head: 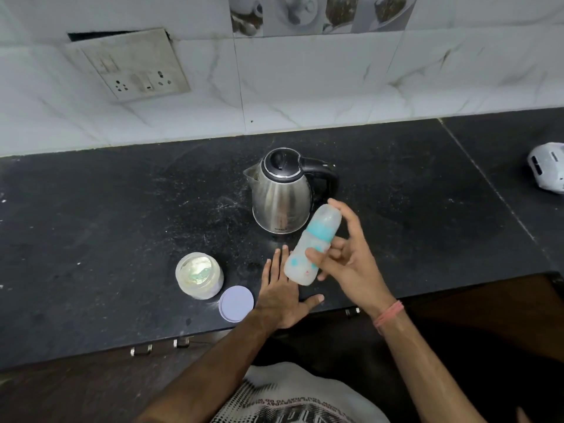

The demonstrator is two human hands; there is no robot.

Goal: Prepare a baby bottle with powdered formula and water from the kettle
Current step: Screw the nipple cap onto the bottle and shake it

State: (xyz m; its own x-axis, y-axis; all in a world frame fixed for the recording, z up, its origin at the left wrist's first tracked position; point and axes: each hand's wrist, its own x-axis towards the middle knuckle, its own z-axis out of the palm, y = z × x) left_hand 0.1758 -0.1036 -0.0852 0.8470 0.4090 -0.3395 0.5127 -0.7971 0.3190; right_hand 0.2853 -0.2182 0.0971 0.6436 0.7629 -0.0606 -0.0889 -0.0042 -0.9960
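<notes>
My right hand point(346, 264) grips a capped baby bottle point(308, 254) with a turquoise collar, tilted in the air just in front of the steel kettle point(280, 193). The kettle stands on the black counter with its lid down and its handle to the right. My left hand point(282, 296) lies flat on the counter, fingers spread, below the bottle and holding nothing. To its left stands an open jar of pale formula powder point(200, 276). The jar's lilac lid point(236, 303) lies flat beside it, close to the counter's front edge.
The black stone counter point(106, 224) runs to a white tiled wall with a switch and socket plate point(134, 68) at the upper left. A white object point(547, 170) sits at the right edge. Drawer handles point(161, 346) show below the counter's front.
</notes>
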